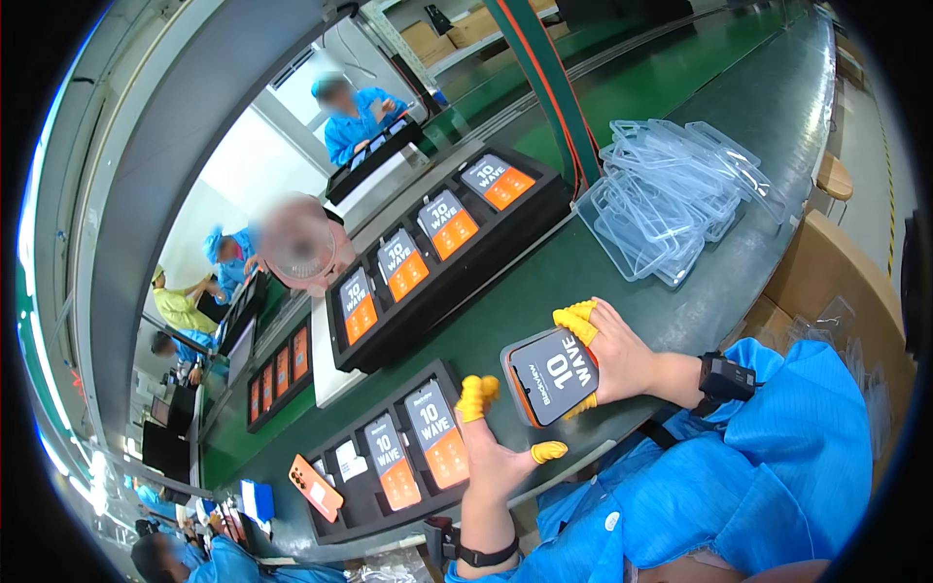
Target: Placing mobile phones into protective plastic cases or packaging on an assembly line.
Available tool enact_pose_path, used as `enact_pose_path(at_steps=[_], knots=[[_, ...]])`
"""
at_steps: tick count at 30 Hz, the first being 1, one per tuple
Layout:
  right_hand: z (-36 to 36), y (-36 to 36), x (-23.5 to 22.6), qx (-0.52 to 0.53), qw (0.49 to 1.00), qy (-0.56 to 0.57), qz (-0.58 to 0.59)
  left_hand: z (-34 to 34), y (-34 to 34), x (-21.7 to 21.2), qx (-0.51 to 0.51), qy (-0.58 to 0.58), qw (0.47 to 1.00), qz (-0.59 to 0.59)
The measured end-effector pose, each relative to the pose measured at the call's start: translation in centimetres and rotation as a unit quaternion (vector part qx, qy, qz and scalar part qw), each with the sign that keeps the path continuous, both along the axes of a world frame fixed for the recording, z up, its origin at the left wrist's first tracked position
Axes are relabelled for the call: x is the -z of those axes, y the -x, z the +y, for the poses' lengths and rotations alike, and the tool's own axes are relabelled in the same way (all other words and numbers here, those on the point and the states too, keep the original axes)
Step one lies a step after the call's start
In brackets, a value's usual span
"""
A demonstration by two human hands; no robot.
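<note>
My right hand, with yellow finger cots on, grips a smartphone by its right side. The phone's screen side is up, covered by a grey printed film, and an orange rim shows along its edge. To the left of it, my left hand is open with thumb and fingers spread apart, also in yellow finger cots, holding nothing. Just beyond that hand lies a black foam tray with phones bearing grey and orange films in its slots. An orange phone rests at the tray's left end.
A pile of clear plastic phone cases lies on the green workbench at the right. Beyond stands another black tray holding several phones. A green post rises behind it, near a pink fan. Co-workers in blue sit farther off.
</note>
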State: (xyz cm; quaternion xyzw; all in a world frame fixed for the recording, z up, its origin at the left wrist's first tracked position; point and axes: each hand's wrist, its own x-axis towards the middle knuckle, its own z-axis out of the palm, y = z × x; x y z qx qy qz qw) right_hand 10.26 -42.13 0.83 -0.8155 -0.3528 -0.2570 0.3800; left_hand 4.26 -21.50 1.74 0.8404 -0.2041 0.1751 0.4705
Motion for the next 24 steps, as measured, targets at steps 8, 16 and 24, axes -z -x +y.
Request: enact_pose_path(at_steps=[8,16,24], knots=[[0.7,1.0,0.6,0.067,0.996,-0.025,-0.046,-2.9,1.2,-1.2,-0.067,0.023,0.995,0.077],[0.5,-1.2,0.6,-0.086,0.989,-0.023,0.118,-1.7,0.6,-1.1,-0.163,-0.090,0.982,-0.010],[2.9,1.1,-0.4,-0.126,0.865,-0.235,0.426,1.1,1.5,2.2,0.007,0.073,0.983,0.169]])
